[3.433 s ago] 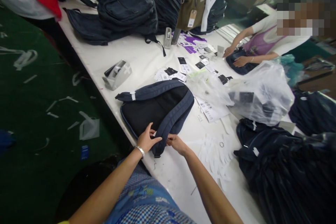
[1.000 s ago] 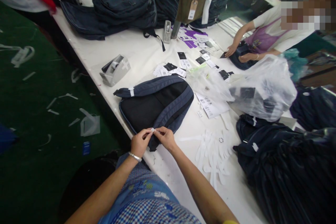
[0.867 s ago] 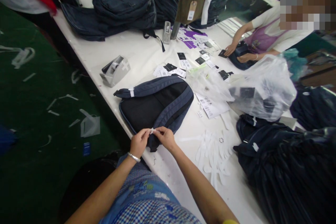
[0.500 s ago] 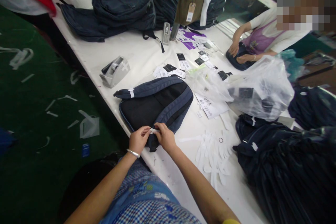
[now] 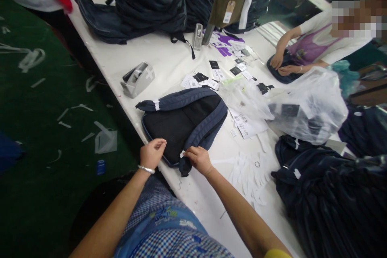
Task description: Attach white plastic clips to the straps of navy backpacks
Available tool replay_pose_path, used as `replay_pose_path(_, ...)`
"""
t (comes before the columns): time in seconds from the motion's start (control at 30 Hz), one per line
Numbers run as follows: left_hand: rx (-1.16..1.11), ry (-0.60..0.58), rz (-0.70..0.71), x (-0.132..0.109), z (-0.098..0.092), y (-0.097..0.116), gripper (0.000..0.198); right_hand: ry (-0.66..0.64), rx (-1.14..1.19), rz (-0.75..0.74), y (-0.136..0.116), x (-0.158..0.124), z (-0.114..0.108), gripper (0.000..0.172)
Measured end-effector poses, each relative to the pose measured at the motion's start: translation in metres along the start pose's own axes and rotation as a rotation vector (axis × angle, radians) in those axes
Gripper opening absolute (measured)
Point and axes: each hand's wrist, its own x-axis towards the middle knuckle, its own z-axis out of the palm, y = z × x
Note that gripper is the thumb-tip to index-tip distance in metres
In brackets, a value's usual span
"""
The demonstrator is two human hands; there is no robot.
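Note:
A dark blue backpack (image 5: 172, 129) lies on the white table, its black back panel and two straps facing up. A white band (image 5: 156, 105) wraps the end of the far strap. At the near strap's lower end, my right hand (image 5: 198, 159) pinches a small white strip (image 5: 182, 154). My left hand (image 5: 153, 152) is at the bag's left near edge, fingers drawn together; whatever may be between the fingertips is too small to make out.
A tape dispenser (image 5: 138, 79) stands beyond the bag. White strips (image 5: 246, 177) lie to the right, near piled dark bags (image 5: 332, 193) and a clear plastic bag (image 5: 311, 105). Across the table, a person (image 5: 314, 44) handles a dark item. Tags (image 5: 201, 78) lie scattered.
My left hand has come away from the white strip and moved left. My right hand remains at the strap end with the strip. The whole view has shifted slightly.

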Motion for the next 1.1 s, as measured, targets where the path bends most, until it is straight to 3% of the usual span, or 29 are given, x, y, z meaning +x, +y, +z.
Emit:
replay_pose_path(0.07,-0.159,-0.033,-0.110,0.009,-0.008,-0.005,0.024,0.029,0.002,-0.008,0.002,-0.005,0.003,0.021)
replay_pose_path(0.17,-0.352,-0.227,-0.184,0.007,0.000,-0.002,0.036,0.087,0.004,-0.005,0.001,-0.003,0.009,0.022)
replay_pose_path(0.23,-0.325,-0.314,-0.154,-0.002,0.014,0.003,0.035,0.110,0.011,0.015,0.000,0.001,0.013,0.022)
replay_pose_path(0.37,-0.244,-0.370,-0.117,-0.014,0.037,0.009,0.026,0.130,0.050,0.050,0.000,0.001,0.017,0.024)
replay_pose_path(0.6,-0.373,-0.511,-0.259,-0.004,0.039,0.004,0.026,0.159,0.127,0.108,0.003,-0.006,0.020,0.024)
replay_pose_path(0.7,-0.239,-0.495,-0.162,-0.004,0.039,0.007,0.019,0.157,0.130,0.118,0.002,-0.006,0.018,0.024)
replay_pose_path(0.87,0.173,-0.333,0.153,-0.011,0.037,0.016,0.013,0.126,0.068,0.052,0.003,-0.007,0.011,0.023)
replay_pose_path(1.1,0.286,-0.349,0.156,-0.014,0.031,0.016,0.015,0.095,-0.001,-0.016,0.004,-0.007,0.008,0.022)
